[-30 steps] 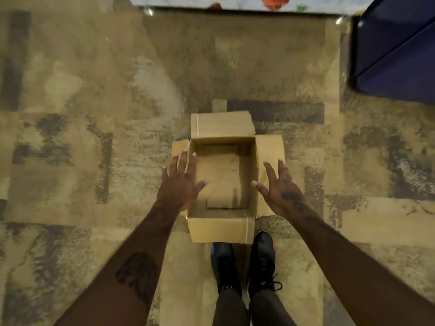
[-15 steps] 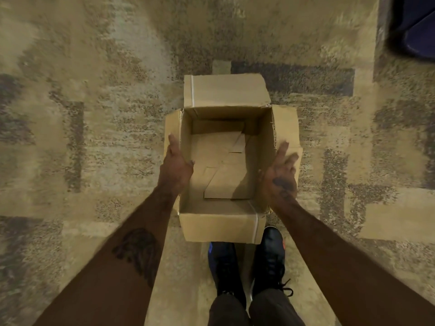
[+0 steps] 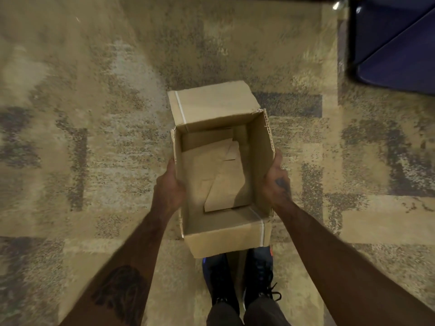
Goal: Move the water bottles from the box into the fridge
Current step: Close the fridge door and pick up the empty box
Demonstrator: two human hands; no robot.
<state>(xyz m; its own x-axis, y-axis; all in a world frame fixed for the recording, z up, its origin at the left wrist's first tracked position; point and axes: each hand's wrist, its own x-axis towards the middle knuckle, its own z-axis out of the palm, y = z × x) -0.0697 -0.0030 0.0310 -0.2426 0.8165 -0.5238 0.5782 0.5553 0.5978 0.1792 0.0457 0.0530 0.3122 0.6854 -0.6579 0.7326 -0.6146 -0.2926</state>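
1. Box (image 3: 223, 165) first: we have the open cardboard box clasped between both hands above the patterned carpet (image 3: 94, 114), its near end just over our dark shoes (image 3: 237, 281).
2. Our left hand (image 3: 168, 184) presses flat against the left wall, thumb at the rim; the fingers sit outside and below, out of sight, so we grasp the box by that side.
3. Our right hand (image 3: 276, 180) does the same on the right wall, thumb at the corrugated edge, grasping the box.
4. Inside we see only loose folded cardboard sheets (image 3: 223, 182); no water bottles show, and no fridge is in view. We judge the unloading done and the box merely being cleared.
5. To carry it well, we would keep even pressure on both walls, since thin empty walls bow inward easily.
6. Keep it level so the loose sheets do not slide out, and mind the dark blue object (image 3: 395, 43) at the upper right.
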